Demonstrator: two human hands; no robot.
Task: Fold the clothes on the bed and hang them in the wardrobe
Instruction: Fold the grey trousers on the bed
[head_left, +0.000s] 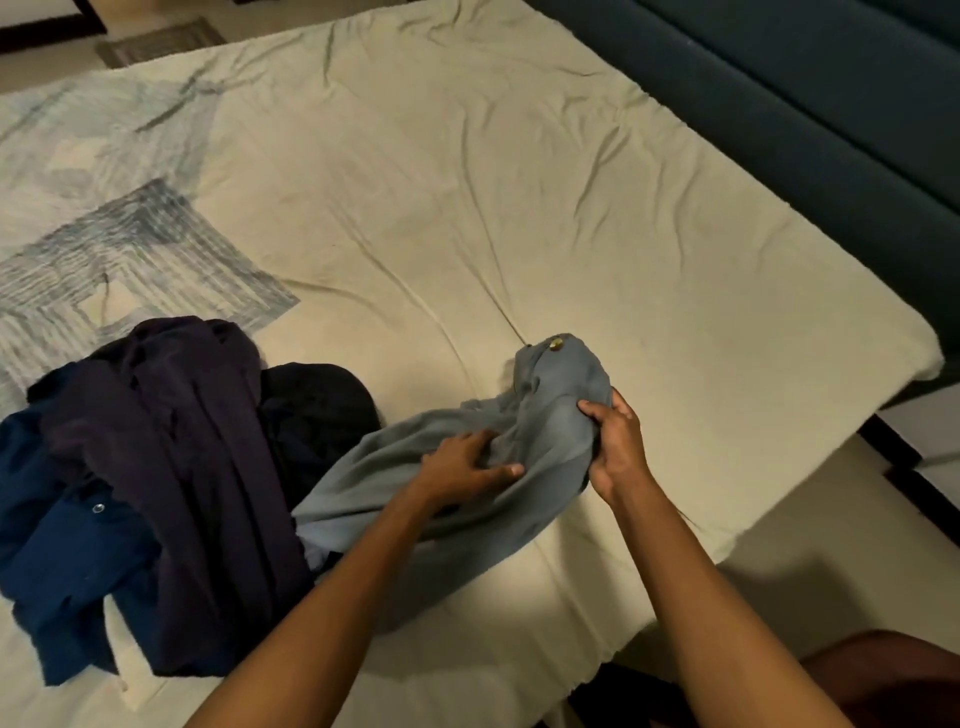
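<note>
Blue shirt (57, 530): one, crumpled at the near left of the bed (519, 182), partly under the dark pile; unfolded, judged waiting its turn.
Dark purple garment (182, 467): one, heaped over the blue shirt's right side; unfolded.
Black garment (317, 410): one, bunched just behind the purple one, touching the grey trousers; kind not discernible.
Grey trousers (467, 499): one pair, waist end raised, legs trailing toward the near edge; brass button (555, 344) at top. Judged pulled clear of the pile for straightening before the first fold.
Left hand (462, 467): fingers spread and curled into the cloth below the waist, gripping it, likely to hold it taut.
Right hand (613, 441): closed round the waistband's right side, lifting it.
Count: four garments, none folded; two hands, both on the trousers.
Wardrobe: not in view.
Progress: judged at the very start.
</note>
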